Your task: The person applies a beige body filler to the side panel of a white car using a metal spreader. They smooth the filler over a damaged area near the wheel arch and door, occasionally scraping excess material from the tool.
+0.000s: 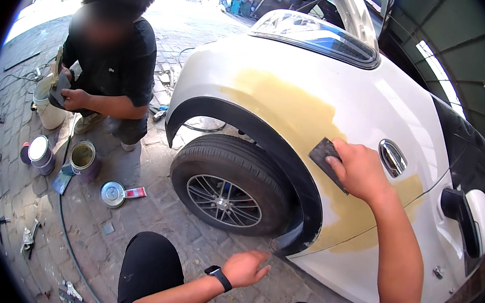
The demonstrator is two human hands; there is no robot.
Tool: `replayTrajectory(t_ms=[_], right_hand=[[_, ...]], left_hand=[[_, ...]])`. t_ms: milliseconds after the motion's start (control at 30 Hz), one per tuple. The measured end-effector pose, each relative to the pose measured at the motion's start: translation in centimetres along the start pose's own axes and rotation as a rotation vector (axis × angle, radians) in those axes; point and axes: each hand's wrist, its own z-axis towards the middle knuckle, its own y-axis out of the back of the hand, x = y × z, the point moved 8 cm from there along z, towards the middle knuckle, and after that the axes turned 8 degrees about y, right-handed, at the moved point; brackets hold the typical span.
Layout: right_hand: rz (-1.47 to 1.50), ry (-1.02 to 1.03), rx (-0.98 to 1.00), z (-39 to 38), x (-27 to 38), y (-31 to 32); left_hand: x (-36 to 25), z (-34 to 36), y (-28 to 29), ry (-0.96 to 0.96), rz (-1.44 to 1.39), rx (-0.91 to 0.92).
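Observation:
My right hand is closed round a flat dark grey rectangular pad; I cannot tell if it is a sanding block or a spreader. The pad lies against the white car fender, on a patch of dull yellow filler that spreads above the black wheel-arch trim and onto the door. Over my knees, my left hand hangs with thumb and forefinger apart and nothing visible in it. It is nearest the lower rear corner of the arch trim, without touching it. Below the arch is the wheel.
A crouching person at the left holds a dark plate and a yellowish tool. Near them stand an open can, a white-lidded can and a bucket. A round lid, red tube and hose lie on the paving.

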Motion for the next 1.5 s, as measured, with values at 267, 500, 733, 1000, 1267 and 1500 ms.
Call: replayTrajectory(t_ms=[267,500,733,1000,1267,1500], right_hand=[[-0.020,-0.016,-0.012,5.0,2.4,1.9],[-0.068,0.123,0.004,9.5,3.9,1.7],[-0.036,0.087,0.055,13.1,5.5,2.5],[0.182,0.069,0.010,13.2,6.7,2.6],[1.317,-0.209,-0.003,1.3,9.9,-7.2],[1.456,-0.236,0.052,-4.0,12.6,-11.2]], left_hand=[[-0.7,0.1,0.5,0.003,-0.022,0.038],[-0.7,0.2,1.5,0.017,-0.051,0.039],[-0.8,0.2,2.1,0.013,-0.070,0.051],[-0.8,0.5,4.7,0.054,-0.302,-0.040],[1.6,1.4,10.2,0.223,-1.375,-0.076],[2.8,0.1,11.0,0.296,-1.351,-0.180]])
